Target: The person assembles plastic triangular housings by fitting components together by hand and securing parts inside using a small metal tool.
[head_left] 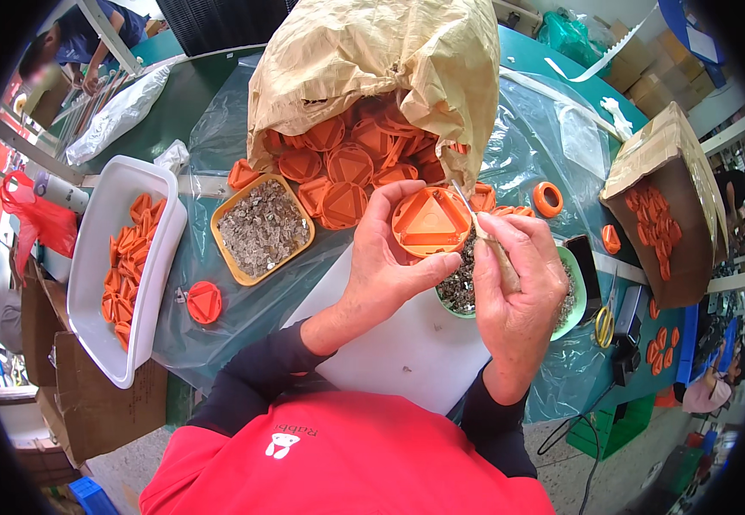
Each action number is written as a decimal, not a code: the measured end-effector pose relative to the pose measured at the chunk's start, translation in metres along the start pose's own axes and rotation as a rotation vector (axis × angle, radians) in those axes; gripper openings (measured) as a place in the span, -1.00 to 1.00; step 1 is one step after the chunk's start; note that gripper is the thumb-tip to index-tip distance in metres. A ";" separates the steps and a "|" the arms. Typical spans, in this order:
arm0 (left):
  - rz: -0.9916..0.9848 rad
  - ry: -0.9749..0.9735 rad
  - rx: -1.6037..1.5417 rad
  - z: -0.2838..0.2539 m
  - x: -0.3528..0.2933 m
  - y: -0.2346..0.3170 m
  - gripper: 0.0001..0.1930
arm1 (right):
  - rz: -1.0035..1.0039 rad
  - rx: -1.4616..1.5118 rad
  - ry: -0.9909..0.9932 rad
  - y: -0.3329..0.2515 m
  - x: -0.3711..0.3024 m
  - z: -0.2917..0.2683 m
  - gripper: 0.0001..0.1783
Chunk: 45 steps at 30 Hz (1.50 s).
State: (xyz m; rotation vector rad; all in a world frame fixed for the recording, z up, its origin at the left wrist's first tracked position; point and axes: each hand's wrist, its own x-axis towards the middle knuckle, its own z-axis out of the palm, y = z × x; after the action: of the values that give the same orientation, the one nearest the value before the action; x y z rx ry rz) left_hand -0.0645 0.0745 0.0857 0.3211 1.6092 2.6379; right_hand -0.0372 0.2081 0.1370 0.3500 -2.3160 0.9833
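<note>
My left hand (383, 257) is closed on the rim of an orange round plastic part (430, 225) with a raised triangle inside. In my right hand (522, 287) is a thin metal-tipped tool (501, 262) with a pale handle, its tip at the part's upper right edge. Beneath the hands sits a green bowl (575, 300) of small grey metal pieces, partly hidden by the right hand. An orange-yellow tray (302, 243) of similar small pieces stands to the left. Behind, a tan woven sack (381, 51) spills out many orange parts (349, 165).
On the left stands a white tub (175, 249) of orange parts; one loose part (204, 302) lies beside it. At right are an orange ring (547, 199), scissors (605, 326) and a cardboard box (690, 197) with orange parts. A white board (415, 360) lies before me.
</note>
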 end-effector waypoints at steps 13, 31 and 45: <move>0.120 0.009 0.116 0.000 -0.002 0.000 -0.23 | -0.043 -0.010 -0.029 0.004 0.000 0.007 -0.74; 0.215 -0.025 0.099 0.002 -0.003 0.002 -0.23 | -0.011 0.040 -0.056 0.002 -0.001 0.008 -0.75; 0.126 -0.016 0.069 0.005 -0.006 0.010 -0.17 | 0.031 0.044 -0.041 -0.001 -0.001 0.007 -0.76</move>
State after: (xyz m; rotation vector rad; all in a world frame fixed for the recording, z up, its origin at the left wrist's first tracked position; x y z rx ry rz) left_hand -0.0569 0.0730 0.0956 0.4591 1.7333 2.6652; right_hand -0.0388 0.2028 0.1329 0.3557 -2.3458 1.0535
